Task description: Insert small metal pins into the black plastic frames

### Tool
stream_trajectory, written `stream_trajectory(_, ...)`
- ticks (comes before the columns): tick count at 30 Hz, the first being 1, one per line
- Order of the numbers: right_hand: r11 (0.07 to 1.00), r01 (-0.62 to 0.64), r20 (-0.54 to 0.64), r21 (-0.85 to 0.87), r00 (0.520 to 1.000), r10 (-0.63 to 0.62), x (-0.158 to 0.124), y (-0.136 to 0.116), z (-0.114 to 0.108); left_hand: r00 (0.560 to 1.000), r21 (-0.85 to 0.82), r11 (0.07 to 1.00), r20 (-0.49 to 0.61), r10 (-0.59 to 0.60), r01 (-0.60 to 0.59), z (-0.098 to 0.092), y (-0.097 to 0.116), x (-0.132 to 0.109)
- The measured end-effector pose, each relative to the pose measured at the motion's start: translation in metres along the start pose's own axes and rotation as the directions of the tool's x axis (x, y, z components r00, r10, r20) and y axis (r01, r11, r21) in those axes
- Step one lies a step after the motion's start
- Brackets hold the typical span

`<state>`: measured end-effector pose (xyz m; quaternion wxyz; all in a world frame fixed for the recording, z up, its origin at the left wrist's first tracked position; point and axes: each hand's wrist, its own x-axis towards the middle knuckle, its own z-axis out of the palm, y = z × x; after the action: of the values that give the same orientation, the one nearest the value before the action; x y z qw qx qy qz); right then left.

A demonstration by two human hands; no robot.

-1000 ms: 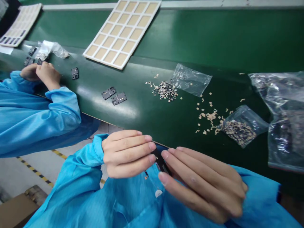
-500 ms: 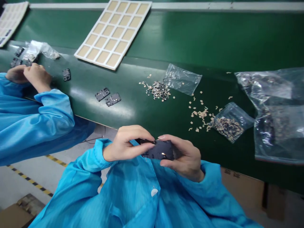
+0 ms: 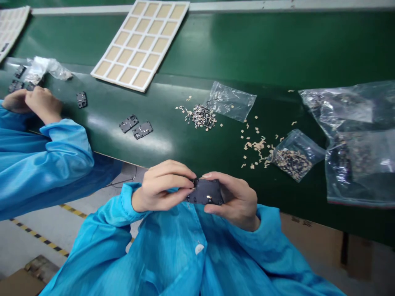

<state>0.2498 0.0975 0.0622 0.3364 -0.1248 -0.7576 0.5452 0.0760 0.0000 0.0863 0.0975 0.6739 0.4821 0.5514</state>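
**Flat black part in both hands, at worktop near edge**

Flat black part (image 3: 205, 191) is up in the hands, on the wearer's side of the worktop (image 3: 185, 152) near edge. Right hand (image 3: 236, 200): thumb and fingers gripping its right end. Left hand (image 3: 166, 185): fingertips narrow, pinched on its upper left corner; can't tell if a separate small piece sits between them.

Room: green surface runs from the near edge up to the small-parts pile (image 3: 201, 116). Two black parts (image 3: 143, 130) lie side by side left of that, in from the near edge. Right side is tighter: loose tan pieces (image 3: 257, 146), filled bag (image 3: 293, 161), then large bag (image 3: 361, 156) reaching the right edge of view. Grid tray (image 3: 134, 41) sits farther back, tilted. Co-worker's hands (image 3: 45, 105) are at the near edge, far left, well apart.
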Motion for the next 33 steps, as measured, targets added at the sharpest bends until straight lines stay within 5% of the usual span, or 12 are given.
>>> stream_trajectory(19,0.971,-0.111,-0.026,0.209,0.993,0.119,0.007,0.000,-0.002,0.941,0.197,0.952,0.291,0.174,-0.236,-0.011,-0.001,0.016)
stream_trajectory(26,0.964,-0.131,-0.014,0.231,0.990,0.138,0.007,0.001,-0.003,0.860,0.254,0.892,0.455,0.232,-0.375,-0.021,0.006,0.031)
stream_trajectory(33,0.962,-0.132,0.017,0.238,0.991,0.132,0.008,-0.001,-0.005,0.808,0.259,0.831,0.491,0.325,-0.492,-0.021,0.012,0.038)
